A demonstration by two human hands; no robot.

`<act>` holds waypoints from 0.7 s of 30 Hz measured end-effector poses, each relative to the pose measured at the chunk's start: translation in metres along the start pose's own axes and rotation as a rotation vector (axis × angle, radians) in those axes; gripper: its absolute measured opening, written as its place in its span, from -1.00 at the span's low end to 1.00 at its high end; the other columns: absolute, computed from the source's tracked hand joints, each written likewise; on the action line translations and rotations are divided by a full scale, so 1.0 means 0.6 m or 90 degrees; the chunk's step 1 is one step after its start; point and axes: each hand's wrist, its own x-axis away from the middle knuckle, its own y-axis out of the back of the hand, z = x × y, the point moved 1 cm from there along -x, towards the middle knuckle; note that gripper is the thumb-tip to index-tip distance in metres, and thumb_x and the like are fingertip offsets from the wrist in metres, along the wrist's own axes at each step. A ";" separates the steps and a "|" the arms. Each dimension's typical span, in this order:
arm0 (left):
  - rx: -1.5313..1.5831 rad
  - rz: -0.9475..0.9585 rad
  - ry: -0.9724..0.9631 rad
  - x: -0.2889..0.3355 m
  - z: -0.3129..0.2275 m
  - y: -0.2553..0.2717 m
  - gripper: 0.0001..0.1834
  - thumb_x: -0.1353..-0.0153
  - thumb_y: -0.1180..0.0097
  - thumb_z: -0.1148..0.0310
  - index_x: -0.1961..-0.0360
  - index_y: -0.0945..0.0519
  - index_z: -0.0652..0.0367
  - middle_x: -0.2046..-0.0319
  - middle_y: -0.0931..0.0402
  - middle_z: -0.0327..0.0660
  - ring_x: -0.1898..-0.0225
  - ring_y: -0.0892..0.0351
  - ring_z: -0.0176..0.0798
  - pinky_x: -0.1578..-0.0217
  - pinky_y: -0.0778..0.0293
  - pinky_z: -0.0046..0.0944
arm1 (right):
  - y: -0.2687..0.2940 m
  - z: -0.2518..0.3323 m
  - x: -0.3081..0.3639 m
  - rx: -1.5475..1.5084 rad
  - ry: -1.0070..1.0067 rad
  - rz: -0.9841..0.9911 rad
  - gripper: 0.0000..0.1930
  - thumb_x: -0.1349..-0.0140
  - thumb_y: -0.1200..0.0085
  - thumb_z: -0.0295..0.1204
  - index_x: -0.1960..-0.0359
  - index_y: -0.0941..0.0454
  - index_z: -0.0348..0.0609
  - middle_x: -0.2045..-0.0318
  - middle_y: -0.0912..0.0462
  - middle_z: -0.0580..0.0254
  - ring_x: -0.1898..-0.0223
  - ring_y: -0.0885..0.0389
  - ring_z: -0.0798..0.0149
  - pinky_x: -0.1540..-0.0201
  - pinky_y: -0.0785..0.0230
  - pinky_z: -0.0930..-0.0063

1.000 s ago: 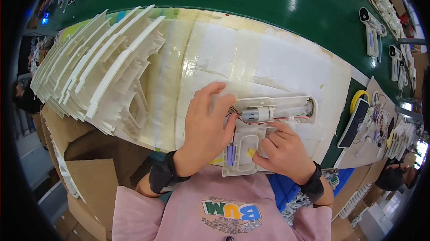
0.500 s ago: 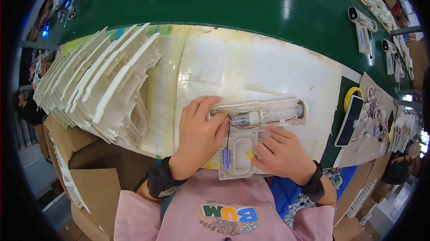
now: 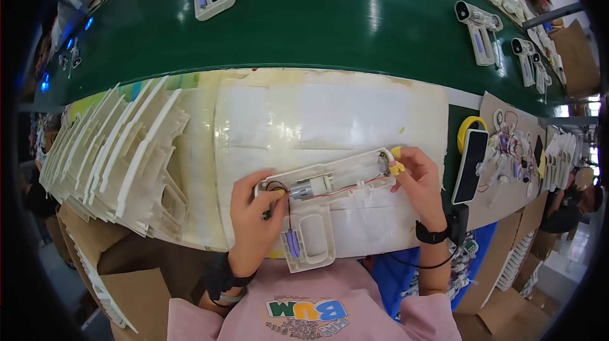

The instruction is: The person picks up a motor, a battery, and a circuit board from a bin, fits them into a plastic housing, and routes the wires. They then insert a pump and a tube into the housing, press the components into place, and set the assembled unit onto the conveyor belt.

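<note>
A white plastic housing half (image 3: 331, 239), shaped like a gun with a looped handle, lies tilted on the pale work mat. Inside it sit a silver motor (image 3: 302, 189), thin red and black wires and a purple battery cell (image 3: 292, 244) in the handle. My left hand (image 3: 252, 223) grips the motor end, thumb over the wires; a small dark part shows by the thumb, its kind unclear. At the opposite end, my right hand (image 3: 420, 182) pinches the housing's tip between yellow-covered fingertips.
Stacked white housing shells (image 3: 120, 157) stand at left above a cardboard box (image 3: 136, 290). On the right are a phone (image 3: 471, 166), a yellow tape roll (image 3: 468, 126) and wired parts (image 3: 507, 144). Handheld units, one with a looped handle (image 3: 222, 5), lie on the green surface (image 3: 285, 30) beyond.
My right hand has moved from beside the handle to the housing's far right tip. The housing has turned, its right end now higher. The whole view has shifted.
</note>
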 end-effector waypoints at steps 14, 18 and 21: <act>0.128 -0.084 0.005 0.034 0.015 0.033 -0.66 0.00 -0.26 0.57 0.18 -0.46 0.21 -0.08 -0.33 0.03 -0.07 -0.39 -0.05 -0.11 -0.33 -0.11 | -0.116 -0.011 0.169 0.406 0.050 0.011 -0.69 -0.03 -0.35 -0.43 0.23 -0.51 -0.27 0.62 -0.56 0.22 0.64 -0.54 0.43 0.55 -0.40 0.55; 0.173 -0.034 -0.028 0.034 0.014 0.028 -0.59 -0.02 -0.21 0.60 0.08 -0.40 0.23 -0.08 -0.30 0.08 -0.05 -0.40 -0.01 -0.09 -0.36 -0.12 | -0.162 -0.050 0.179 0.406 0.013 -0.029 -0.59 -0.02 -0.37 -0.36 0.14 -0.52 -0.26 0.59 -0.58 0.16 0.63 -0.57 0.33 0.53 -0.45 0.46; 0.290 -0.030 -0.003 0.034 0.018 0.010 -0.62 -0.08 -0.16 0.59 0.05 -0.38 0.21 -0.08 -0.28 0.03 -0.11 -0.34 -0.05 -0.17 -0.27 -0.11 | -0.173 -0.054 0.178 0.466 0.077 -0.053 -0.63 -0.08 -0.31 -0.29 0.14 -0.54 -0.23 0.52 -0.60 0.10 0.57 -0.60 0.20 0.46 -0.47 0.37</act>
